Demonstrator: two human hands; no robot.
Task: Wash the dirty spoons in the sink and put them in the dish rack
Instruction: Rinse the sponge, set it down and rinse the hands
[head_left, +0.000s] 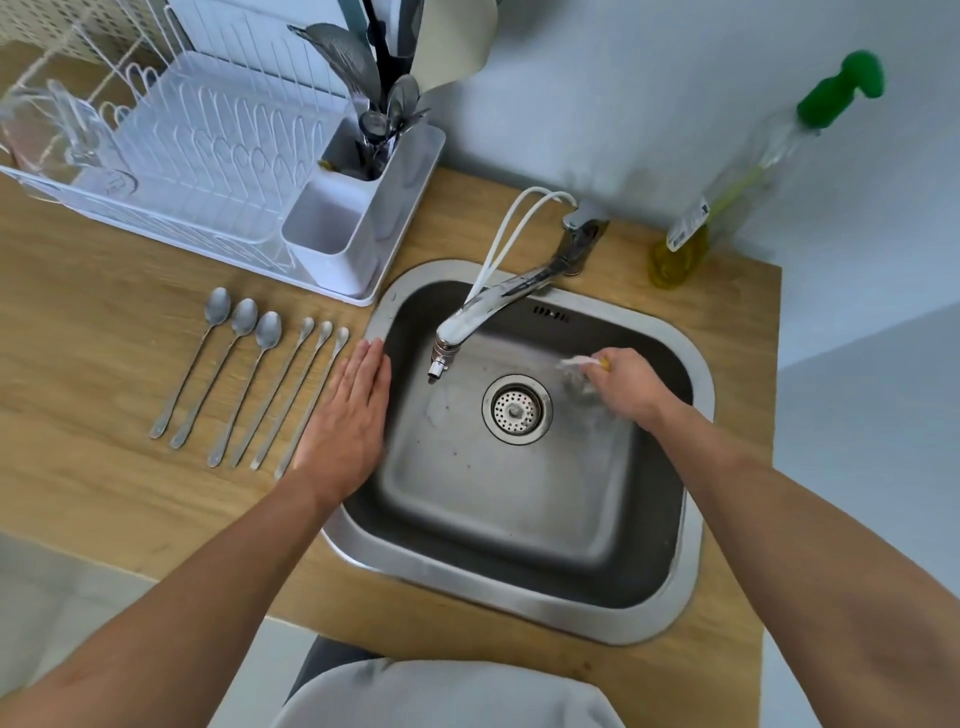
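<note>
While lying in a row on the surface (104, 364) just left of the sink (696, 374), six spoons (244, 374) pointing bowls up-and-away toward the dish rack (208, 156), handles trailing toward the person, long axes slanted lower-left to upper-right. Sitting nearest the left hand (348, 415): flat, fingers straight and together, resting on the surface at the sink rim, covering the handle of the rightmost spoon, gripping nothing. Looking like an easy pick: nearest handle under the palm, so probably just curling fingers round it along its axis. Working inside the basin, well apart from the spoons: right hand (628, 387), fingers curled round something pale and blurred with a bit of yellow, likely a sponge (576, 364), cannot tell for sure. Hanging over the basin, tap (488, 306), no water visible. Standing at the far right, soap bottle (727, 192) with green pump; label too small, nothing readable. Showing no legible writing anywhere else.
</note>
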